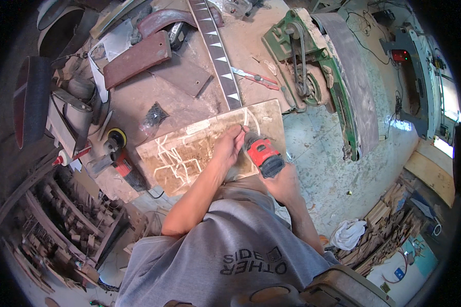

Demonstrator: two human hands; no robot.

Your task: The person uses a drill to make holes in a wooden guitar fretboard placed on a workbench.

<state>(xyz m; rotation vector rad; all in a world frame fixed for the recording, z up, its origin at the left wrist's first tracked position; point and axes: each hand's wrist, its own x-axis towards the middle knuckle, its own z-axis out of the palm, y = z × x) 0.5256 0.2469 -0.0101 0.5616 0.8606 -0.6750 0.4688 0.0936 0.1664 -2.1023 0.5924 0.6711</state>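
Note:
My right hand (280,180) grips the handle of a red and black cordless drill (264,153). My left hand (229,147) has its fingers pinched at the drill's nose; whatever sits between them is too small to make out. Both are over a worn tan board (182,135) marked with pale grooves and scrapes, lying at the front edge of the cluttered workbench (123,105). Left of the board lies a red power tool (124,166) with a yellow disc. A long dark strip with white triangles (217,61) runs up from the board's back edge, beside red-handled pliers (258,79).
A green belt machine (328,77) stands at the right, above a speckled floor (358,179). Dark red slabs (135,59), sanding belts (30,102) and other clutter fill the back and left. Wood offcuts (381,217) pile at lower right, and racks of pieces (71,220) at lower left.

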